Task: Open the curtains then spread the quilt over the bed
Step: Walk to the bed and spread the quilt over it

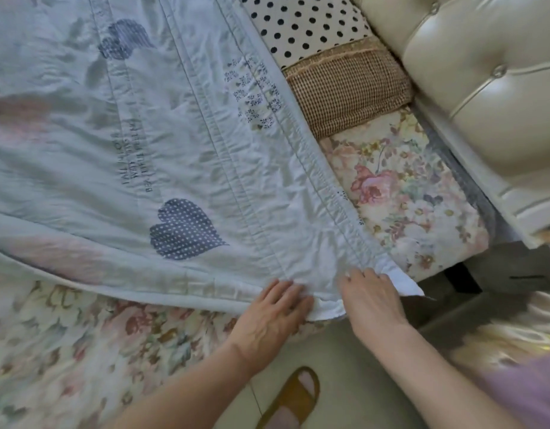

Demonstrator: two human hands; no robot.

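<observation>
Pale blue cloth lay under both hands at the lower centre of the frame: the left hand pressed flat, fingers straight, on the corner of the quilt, while the right hand seemed to curl over the corner's white edge, though blur hid the fingertips. The quilt already covered the upper left, over the flowered sheet. Spreading was under way; next, the corner wanted drawing toward the headboard and smoothing.

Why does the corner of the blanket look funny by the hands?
The quilt corner near the right hand is flipped over, showing its white underside. The quilt also lies slanted, leaving the flowered sheet uncovered. The left hand presses the edge flat.
</observation>
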